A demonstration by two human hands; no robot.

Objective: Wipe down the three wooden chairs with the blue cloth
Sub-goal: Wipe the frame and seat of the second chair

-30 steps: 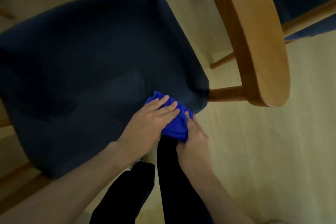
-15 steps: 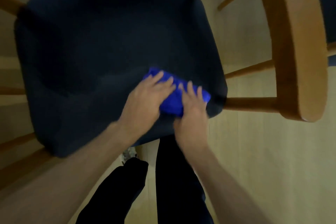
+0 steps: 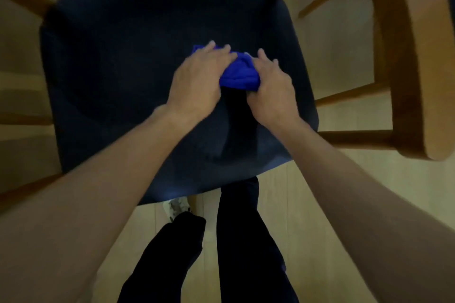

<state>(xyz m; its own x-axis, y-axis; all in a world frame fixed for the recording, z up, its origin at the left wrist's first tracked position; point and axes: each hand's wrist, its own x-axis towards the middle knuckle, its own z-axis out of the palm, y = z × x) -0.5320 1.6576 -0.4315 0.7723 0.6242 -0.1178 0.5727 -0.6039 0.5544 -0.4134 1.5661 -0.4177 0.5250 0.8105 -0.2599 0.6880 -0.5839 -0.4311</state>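
Two legs in dark trousers (image 3: 236,241) are seen nearest, standing on the pale wooden floor (image 3: 307,204), with a light shoe (image 3: 176,208) just at the near edge of the chair seat. Beyond them, a dark blue cushioned seat (image 3: 123,69) fills the middle of the view. On its right-centre part the blue cloth (image 3: 240,76) is bunched up and held between both hands. The left hand (image 3: 198,81) is laid over the cloth's left side, its fingers fairly straight and pressed down. The right hand (image 3: 270,86) is set against the cloth's right side; its fingers seem curled onto the fabric, though blur makes this uncertain. To the right, the curved wooden backrest (image 3: 408,61) of the chair is seen, with wooden rungs (image 3: 354,139) joined to it.
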